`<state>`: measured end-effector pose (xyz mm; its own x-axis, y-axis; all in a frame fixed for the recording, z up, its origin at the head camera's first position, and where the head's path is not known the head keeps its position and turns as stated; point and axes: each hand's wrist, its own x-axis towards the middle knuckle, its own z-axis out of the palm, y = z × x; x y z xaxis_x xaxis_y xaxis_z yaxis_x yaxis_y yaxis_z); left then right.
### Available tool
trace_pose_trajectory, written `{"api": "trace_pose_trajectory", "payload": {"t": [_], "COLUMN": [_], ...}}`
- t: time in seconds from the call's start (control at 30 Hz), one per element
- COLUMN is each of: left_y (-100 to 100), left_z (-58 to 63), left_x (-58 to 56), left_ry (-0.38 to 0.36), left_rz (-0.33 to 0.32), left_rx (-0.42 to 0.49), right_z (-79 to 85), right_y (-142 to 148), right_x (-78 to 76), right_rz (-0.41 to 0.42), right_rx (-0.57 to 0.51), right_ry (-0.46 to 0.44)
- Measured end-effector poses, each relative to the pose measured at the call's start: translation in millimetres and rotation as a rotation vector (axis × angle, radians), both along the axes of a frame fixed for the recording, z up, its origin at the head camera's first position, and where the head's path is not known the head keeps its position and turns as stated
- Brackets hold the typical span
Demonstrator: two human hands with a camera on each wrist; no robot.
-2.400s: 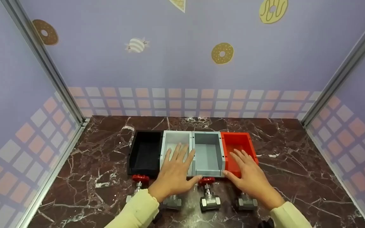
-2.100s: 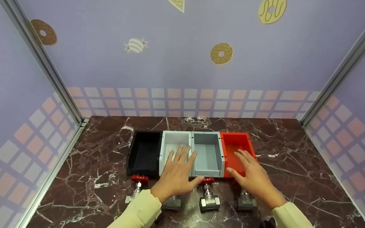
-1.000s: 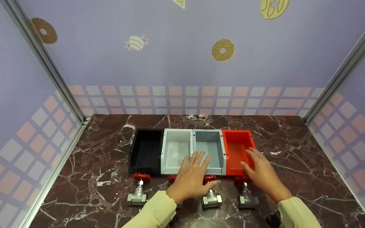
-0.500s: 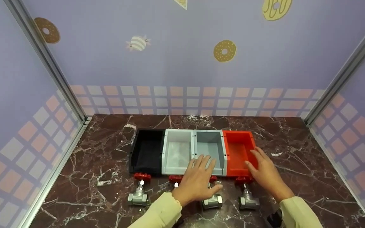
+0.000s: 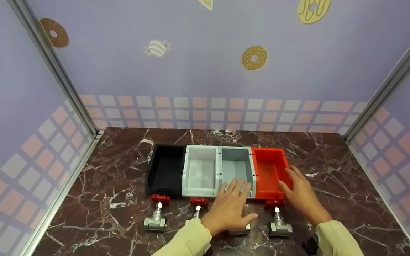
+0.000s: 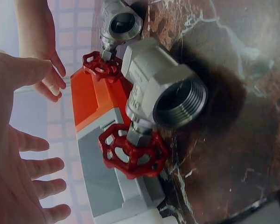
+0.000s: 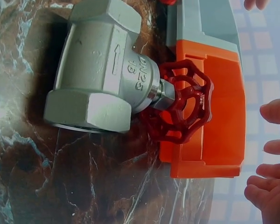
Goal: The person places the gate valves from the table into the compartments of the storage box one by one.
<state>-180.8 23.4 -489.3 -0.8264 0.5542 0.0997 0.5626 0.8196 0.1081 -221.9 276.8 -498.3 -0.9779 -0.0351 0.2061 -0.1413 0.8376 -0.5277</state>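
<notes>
A person's left hand [image 5: 230,206], fingers spread wide, hovers above the near edge of a gray bin [image 5: 235,165] and over the third valve [image 5: 240,232] from left, a threaded metal fitting largely hidden beneath the palm in the head view. At right, the right hand [image 5: 300,192], fingers slightly bent and thumb held apart, is poised by the right rim of a red-orange bin [image 5: 267,167]; whether the two touch cannot be told. The fourth valve [image 5: 280,229], its body marked "DN25" beside a raised arrow, lies just near of that bin, its red handwheel [image 5: 275,203] toward the far side. A white bin [image 5: 201,170] and a black bin [image 5: 166,170] extend the row leftward, the second valve [image 5: 198,210] and first valve [image 5: 155,223] lying near them on a dark red marble tabletop [image 5: 116,170].
</notes>
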Motion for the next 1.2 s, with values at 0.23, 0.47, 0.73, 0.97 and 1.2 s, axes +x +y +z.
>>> {"api": "trace_pose_trajectory", "payload": {"t": [0.23,0.47,0.73,0.97,1.2], "left_y": [9,17,24,29,33], "left_z": [-5.8,-8.2,-10.4,-13.9,-17.0], "left_x": [5.1,7.3,8.8,9.5,10.3], "left_ry": [-0.038,-0.062,-0.099,-0.081,-0.059], "left_rz": [-0.016,-0.032,-0.042,-0.075,-0.075], "left_rx": [-0.010,-0.009,-0.014,0.002,-0.022], "right_z": [-1.9,-6.8,-10.6,-11.5,-13.7], "right_y": [4,7,10,12,13], "right_x": [-2.9,-4.9,-7.0,-7.9,-8.2], "right_rz": [-0.008,-0.004,-0.008,-0.001,0.006], "right_rx": [0.002,-0.011,-0.033,-0.050,-0.118], "right_ry": [-0.034,-0.048,-0.060,-0.078,-0.075]}}
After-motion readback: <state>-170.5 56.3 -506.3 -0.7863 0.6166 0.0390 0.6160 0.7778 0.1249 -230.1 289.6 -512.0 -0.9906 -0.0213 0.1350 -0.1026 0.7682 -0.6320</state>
